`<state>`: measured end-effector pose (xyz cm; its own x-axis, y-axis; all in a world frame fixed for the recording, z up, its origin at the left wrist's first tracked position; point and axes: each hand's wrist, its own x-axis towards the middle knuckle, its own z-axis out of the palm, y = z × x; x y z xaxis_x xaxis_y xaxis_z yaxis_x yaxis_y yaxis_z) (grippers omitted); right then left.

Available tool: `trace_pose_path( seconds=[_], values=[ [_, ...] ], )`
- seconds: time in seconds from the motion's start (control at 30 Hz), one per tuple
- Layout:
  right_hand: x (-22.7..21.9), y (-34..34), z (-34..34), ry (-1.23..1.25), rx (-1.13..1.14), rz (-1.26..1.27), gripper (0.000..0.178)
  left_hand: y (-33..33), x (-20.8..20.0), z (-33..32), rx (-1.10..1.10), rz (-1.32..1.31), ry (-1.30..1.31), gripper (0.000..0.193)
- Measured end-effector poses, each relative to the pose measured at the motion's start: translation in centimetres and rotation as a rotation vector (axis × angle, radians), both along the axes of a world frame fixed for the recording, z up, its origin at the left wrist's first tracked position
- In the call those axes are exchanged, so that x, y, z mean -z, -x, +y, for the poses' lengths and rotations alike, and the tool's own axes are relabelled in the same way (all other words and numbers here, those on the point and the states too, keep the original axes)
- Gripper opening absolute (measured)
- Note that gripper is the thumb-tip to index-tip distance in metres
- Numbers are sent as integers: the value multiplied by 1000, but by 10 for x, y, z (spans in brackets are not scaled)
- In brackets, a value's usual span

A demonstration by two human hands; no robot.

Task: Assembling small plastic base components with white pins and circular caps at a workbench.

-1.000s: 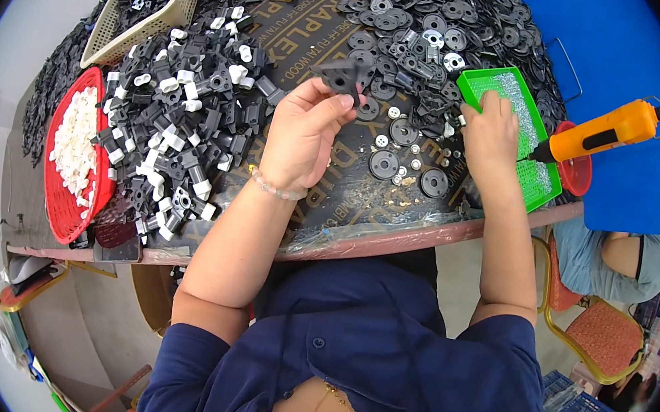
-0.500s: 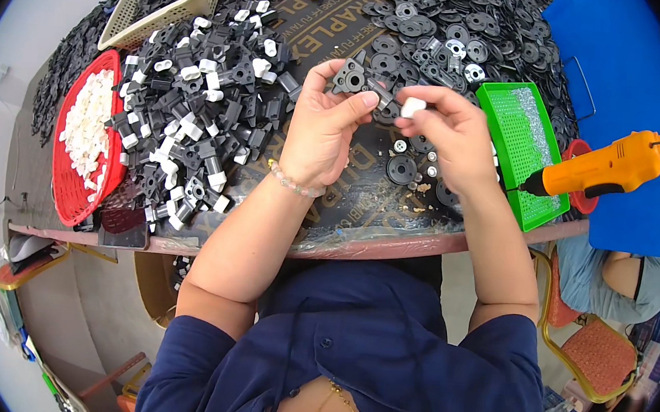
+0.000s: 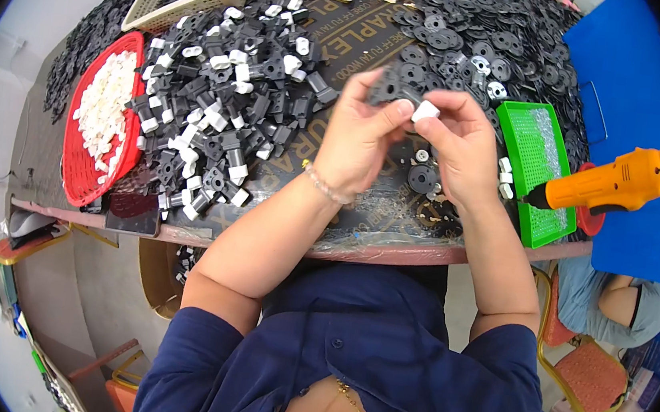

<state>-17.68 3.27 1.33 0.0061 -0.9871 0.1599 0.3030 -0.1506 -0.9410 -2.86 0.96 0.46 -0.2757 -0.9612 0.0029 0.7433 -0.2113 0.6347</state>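
My left hand (image 3: 357,136) is closed around a black plastic fitting (image 3: 388,85) with a flanged, holed end and a short tube. Motion blurs that fitting a little. Between the thumb and fingers of my right hand (image 3: 467,144) is a small white plastic cap (image 3: 426,111). The cap sits right at the tube end of the fitting; whether it is on the tube or just against it, I cannot tell. Below my hands lies a round black disc (image 3: 423,179) on the table. Several white caps (image 3: 506,178) stand beside my right wrist.
Left lies a heap of black fittings with white caps (image 3: 214,117), beside a red basket (image 3: 75,179) of white caps. A beige basket (image 3: 149,14) stands behind. Black discs (image 3: 492,42) cover the far right. An orange electric screwdriver (image 3: 610,181) hangs over a green tray (image 3: 538,176) of small metal pieces.
My hands have come closer together, and the white cap has moved from apart to the tube end of the black fitting. The whole view has shifted slightly.
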Motion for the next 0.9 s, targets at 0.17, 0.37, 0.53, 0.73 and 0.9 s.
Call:
trace_pose_path(
  seconds=[0.17,0.37,0.53,0.73,0.9],
  values=[
    [-40,5,-17,84,-297,205,94,-5,-11,4,219,128,26,51],
    [-64,-57,-65,260,-248,271,70,-7,14,-12,124,256,-273,50],
    [-77,-144,-95,395,-260,499,80,-10,17,-17,21,241,-295,43],
    [-129,-199,-114,598,-208,801,77,-10,14,-20,73,275,-317,41],
    [-161,-129,-119,292,-529,946,74,-14,33,-28,73,289,-408,35]
  ],
)
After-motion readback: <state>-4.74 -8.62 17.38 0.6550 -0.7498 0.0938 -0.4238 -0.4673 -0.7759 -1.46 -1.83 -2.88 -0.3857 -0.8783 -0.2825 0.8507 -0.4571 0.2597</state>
